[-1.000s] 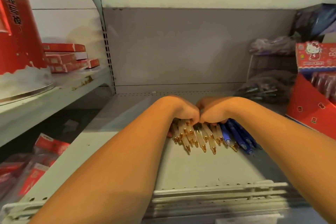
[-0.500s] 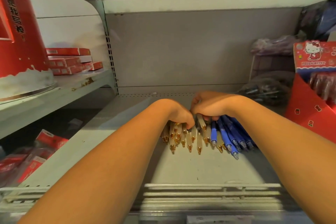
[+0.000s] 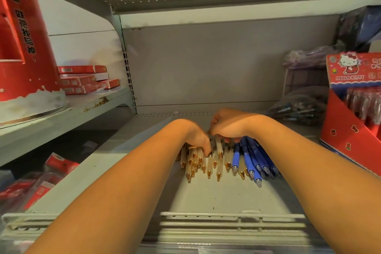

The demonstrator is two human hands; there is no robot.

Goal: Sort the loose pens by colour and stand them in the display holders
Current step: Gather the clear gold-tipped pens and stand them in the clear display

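A pile of loose pens lies on the grey shelf [image 3: 216, 194], tips pointing toward me. Several white pens with gold tips [image 3: 208, 164] are on the left of the pile and several blue pens [image 3: 254, 163] on the right. My left hand [image 3: 196, 140] rests on the white pens with its fingers curled over their upper ends. My right hand [image 3: 228, 127] sits just behind, fingers bent down onto the pens where white meets blue. One white pen [image 3: 219, 147] juts up between the two hands. The pens' back ends are hidden under my hands.
A red Hello Kitty display box [image 3: 354, 109] with wrapped pens stands at the right. Plastic bags of pens [image 3: 299, 107] lie behind it. Red boxes [image 3: 86, 80] and a red stand [image 3: 24, 43] sit on the left shelf. A white wire rail [image 3: 231, 225] fronts the shelf.
Both hands have shifted slightly back and apart over the pile. The pens have spread and slid toward me, and one white pen now sticks up between the hands.
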